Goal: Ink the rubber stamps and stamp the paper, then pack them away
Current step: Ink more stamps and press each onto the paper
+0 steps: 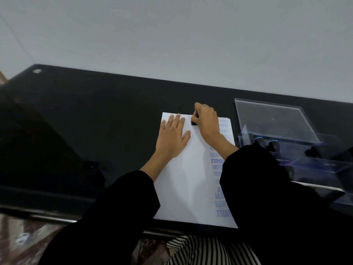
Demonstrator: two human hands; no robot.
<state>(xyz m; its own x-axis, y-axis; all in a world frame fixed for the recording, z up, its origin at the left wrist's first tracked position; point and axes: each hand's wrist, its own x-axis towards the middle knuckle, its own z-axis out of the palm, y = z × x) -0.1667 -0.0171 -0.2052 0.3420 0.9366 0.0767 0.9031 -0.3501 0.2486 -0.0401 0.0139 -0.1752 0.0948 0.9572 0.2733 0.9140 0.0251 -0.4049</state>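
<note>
A: where are we on the stamping job?

B: mid-stamping, I'd say; black tabletop (95, 121) carries the paper (181, 178), long edge running away from the person; everything below is placed off that sheet

A: storage?

B: clear case (271, 119) just right of the paper, lid tipped up and open; several dark stamps (274, 145) stand in it; so packing away is not yet done

A: hands?

B: left hand (172, 137) lies flat on the paper's far left part, fingers straight and spread, pinning the sheet; right hand (207, 123) sits at the paper's far edge near the middle, fingers curled round a small dark stamp (193, 122), wrist bent down, forearm crossing the sheet's right side

A: is the stamp touching?

B: base looks on the sheet or just off it; can't tell which; its face is hidden

A: prints?

B: blue prints (219, 163) in a column down the paper's right edge, SAMPLE and FRAGILE among them; middle and left of the sheet unprinted

A: next move?

B: my read: press straight down with even weight, lift clean with no slide, left hand pinning the paper; then re-ink or swap at the case
</note>
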